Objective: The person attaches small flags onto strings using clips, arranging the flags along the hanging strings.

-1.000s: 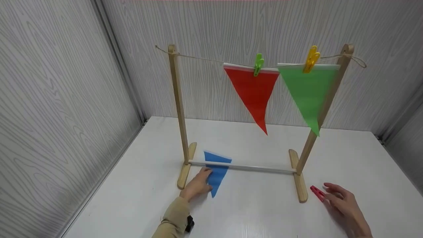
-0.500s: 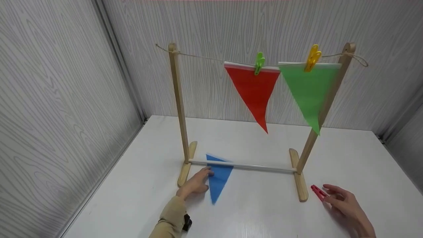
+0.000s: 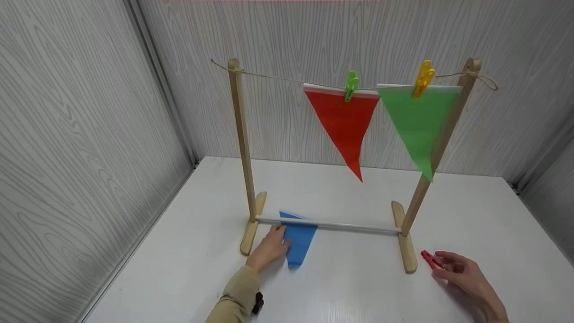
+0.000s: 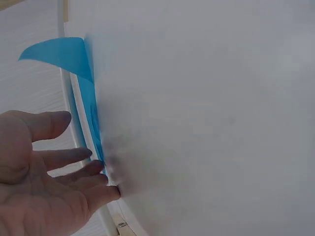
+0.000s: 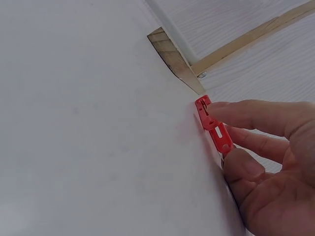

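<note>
A blue triangular pennant (image 3: 299, 244) lies on the table under the stand's white crossbar, its lower tip bent upward. The left wrist view shows that blue tip (image 4: 59, 53) curling off the surface. My left hand (image 3: 269, 249) is at the pennant's left edge, fingertips touching it, fingers mostly straight; the thumb stays apart from them in the left wrist view. To the right of the stand, my right hand (image 3: 466, 276) pinches a red clothespin (image 3: 431, 260) between thumb and index finger, close to the tabletop. The right wrist view shows the clothespin (image 5: 212, 125) lengthwise between those fingertips.
A wooden stand with a left post (image 3: 242, 143) and a right post (image 3: 441, 148) carries a string. A green clothespin (image 3: 351, 86) clips a red pennant (image 3: 345, 121) there; a yellow clothespin (image 3: 423, 80) clips a green pennant (image 3: 417, 121). Walls enclose the white table (image 3: 358, 287).
The blue pennant slid slightly toward me, and its lower tip has bent up. My left hand shifted a little at its edge. My right thumb and index finger have closed on the red clothespin.
</note>
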The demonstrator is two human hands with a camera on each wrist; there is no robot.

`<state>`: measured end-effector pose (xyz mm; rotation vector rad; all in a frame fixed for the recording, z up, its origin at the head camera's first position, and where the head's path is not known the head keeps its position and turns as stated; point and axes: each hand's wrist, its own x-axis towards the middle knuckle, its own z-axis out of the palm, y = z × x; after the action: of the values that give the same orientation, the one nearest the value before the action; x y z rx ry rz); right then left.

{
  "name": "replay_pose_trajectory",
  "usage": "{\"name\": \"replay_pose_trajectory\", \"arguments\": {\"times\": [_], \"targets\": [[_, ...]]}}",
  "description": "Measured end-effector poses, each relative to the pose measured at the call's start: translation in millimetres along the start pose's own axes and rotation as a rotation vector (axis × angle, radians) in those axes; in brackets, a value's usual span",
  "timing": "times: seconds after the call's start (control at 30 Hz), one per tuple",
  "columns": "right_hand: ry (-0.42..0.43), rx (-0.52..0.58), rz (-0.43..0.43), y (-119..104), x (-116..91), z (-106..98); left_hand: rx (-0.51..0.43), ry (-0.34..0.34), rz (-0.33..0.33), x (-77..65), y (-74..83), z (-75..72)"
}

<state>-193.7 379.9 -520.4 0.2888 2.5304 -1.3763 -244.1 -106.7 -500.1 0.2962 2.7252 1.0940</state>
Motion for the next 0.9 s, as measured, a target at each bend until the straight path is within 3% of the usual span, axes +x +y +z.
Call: {"name": "replay_pose_trajectory", "arguments": {"times": [0.13, 0.33, 0.67, 0.9], "targets": [[0.002, 0.001, 0.017, -0.2, 0.7, 0.8, 0.000, 0.053, -0.060, 1.1, 4.6, 4.8], [0.002, 0.001, 0.025, 0.1, 1.8, 0.6, 0.115, 0.107, -0.079, 3.9, 6.4, 8.6], [-0.009, 0.018, 0.030, 0.0, 2.6, -0.3, 0.111, 0.064, -0.084, -2.3, 5.5, 0.1], [-0.002, 0.002, 0.022, -1.7, 0.9, 0.1, 0.162, 0.019, -0.084, -2.8, 6.8, -9.4]]}}
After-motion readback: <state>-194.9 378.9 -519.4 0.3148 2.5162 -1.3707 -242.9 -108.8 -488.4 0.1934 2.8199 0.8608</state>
